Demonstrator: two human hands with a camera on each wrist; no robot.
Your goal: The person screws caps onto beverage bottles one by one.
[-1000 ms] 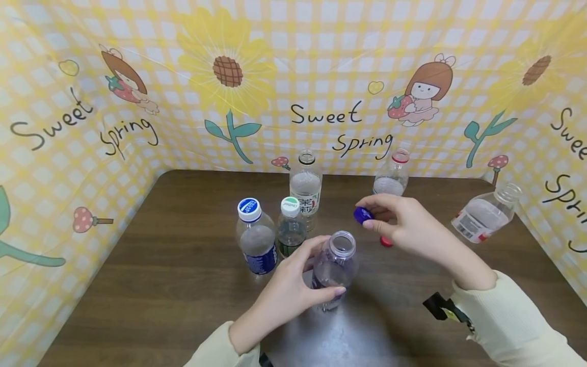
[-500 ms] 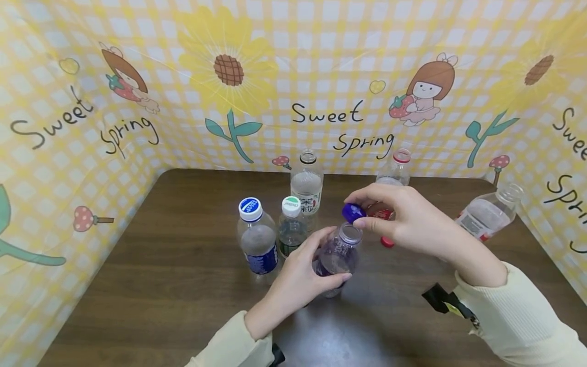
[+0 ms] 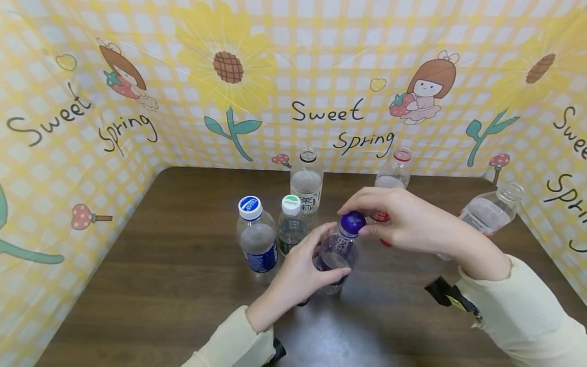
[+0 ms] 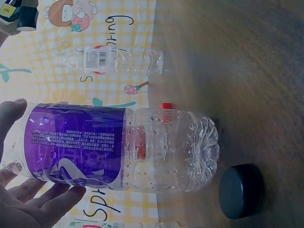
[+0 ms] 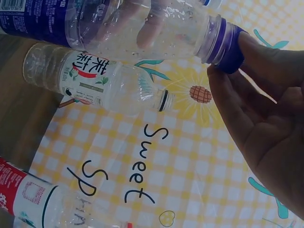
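My left hand grips a clear plastic bottle with a purple label round its middle. The thumb lies on one side and the fingers on the other. At the top, my right hand pinches a purple-blue bottle cap between thumb and fingers. The cap sits over the mouth, and some neck threads show below it in the right wrist view. The bottle leans slightly in the head view. A black cap lies on the table close to the bottle's base.
Left of the hands stand a blue-labelled bottle with a white-and-blue cap and a smaller green-capped bottle. Behind are uncapped bottles: one black-ringed, one red-ringed, another at right. A red cap lies below the right hand.
The right hand has moved left with the purple-blue cap and set it over the bottle's mouth. The left hand has shifted the bottle slightly right and away from the person.
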